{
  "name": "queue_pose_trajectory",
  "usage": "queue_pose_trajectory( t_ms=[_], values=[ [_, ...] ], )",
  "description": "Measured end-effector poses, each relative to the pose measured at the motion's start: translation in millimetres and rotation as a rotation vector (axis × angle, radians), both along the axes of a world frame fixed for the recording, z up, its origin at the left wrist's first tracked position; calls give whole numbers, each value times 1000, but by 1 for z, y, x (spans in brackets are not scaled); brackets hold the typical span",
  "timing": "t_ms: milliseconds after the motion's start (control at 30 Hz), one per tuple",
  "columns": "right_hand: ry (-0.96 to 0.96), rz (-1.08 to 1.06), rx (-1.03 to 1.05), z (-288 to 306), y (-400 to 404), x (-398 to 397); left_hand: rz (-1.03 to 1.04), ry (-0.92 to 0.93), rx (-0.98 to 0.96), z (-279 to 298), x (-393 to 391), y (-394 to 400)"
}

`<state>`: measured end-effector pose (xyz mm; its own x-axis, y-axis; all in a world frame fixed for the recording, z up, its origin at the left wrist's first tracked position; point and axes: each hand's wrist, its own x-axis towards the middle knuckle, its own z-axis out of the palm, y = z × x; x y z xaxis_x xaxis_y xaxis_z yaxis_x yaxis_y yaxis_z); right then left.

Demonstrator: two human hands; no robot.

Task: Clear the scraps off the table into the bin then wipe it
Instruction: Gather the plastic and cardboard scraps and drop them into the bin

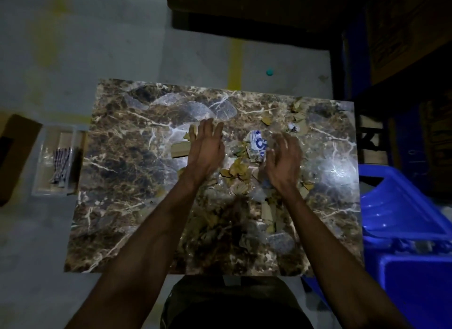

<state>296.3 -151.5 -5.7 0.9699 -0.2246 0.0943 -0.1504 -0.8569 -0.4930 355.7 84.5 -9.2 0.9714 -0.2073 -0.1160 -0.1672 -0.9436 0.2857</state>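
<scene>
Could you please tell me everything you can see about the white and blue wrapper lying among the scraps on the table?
The white and blue wrapper is a crumpled piece, seemingly thin plastic or paper, white with bold blue print that cannot be read. It lies on the marble-patterned table, right of centre, at the far end of the heap of tan scraps. It sits between the two hands; the right hand, fingers loosely curled, is right beside it, though contact cannot be confirmed.

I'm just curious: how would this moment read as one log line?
stage: gathering scraps | left hand: open | right hand: open | scrap pile: between hands on marble table | blue bin: right of table
</scene>
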Motion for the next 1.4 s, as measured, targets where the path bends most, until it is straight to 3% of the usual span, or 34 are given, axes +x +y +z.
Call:
queue_pose_trajectory(
  t_ms=[67, 167, 367, 533, 667, 833, 1067, 1267, 1400],
  values=[
    [181, -92, -93, -13, -19, -2, -19, 10, -26, 3, 0, -15],
    [426, -104, -15, -33, -24, -6, -26, 77, -106, 10, -7, -52],
    [226, 321, 353, -39, -23, -12, -36, 150, -233, -1, -27, -126],
    [53, 175, 461, 0, -82, -30, 38, 136, -251, -8, -34, -146],
    [99, -23, 405, -3, -124, -13, 2, 96, -200, -7, -32, -157],
    [376, 75, 243, -40, -125, 3, -231, 179, 7, -5, -22, -182],
    [304, 300, 363, -23, -110, -30, -262, 185, 12, -18, -21, -179],
    [140, 57, 389, 4, -126, 17, -269, 86, 48, -12, -23, -155],
    [330, 118, 254, -32, -131, 75, -172, -22, -56, 0, -13, -151]
  ],
)
